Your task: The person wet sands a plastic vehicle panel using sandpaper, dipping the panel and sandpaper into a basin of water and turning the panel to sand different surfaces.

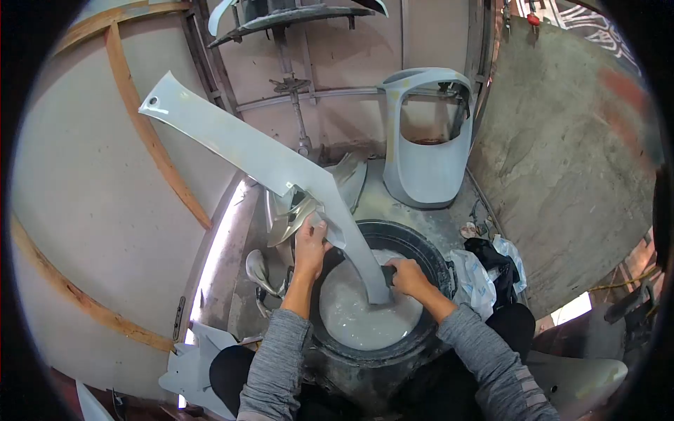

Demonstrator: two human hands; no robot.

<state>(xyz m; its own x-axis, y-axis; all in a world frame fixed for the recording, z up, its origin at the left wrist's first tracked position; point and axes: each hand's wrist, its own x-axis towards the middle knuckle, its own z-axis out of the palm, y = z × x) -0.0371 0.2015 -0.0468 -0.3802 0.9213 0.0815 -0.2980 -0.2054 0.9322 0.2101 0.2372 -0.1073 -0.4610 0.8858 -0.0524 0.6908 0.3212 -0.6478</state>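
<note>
A long, bent, glossy light-grey plastic body panel slants across the view, a round hole near its upper left end. My left hand is closed on its edge near the bend. The panel's lower end dips into milky water in a round black tub between my knees. Beside that lower end, my right hand is closed on a small dark piece, which touches the panel's edge. It looks like a sanding pad or folded sandpaper, but my fingers cover most of it.
A large grey plastic shell with an opening stands at the back wall. Curved metallic-looking parts lie left of the tub; plastic bags lie right. A board closes the right side. A dark round rack is above.
</note>
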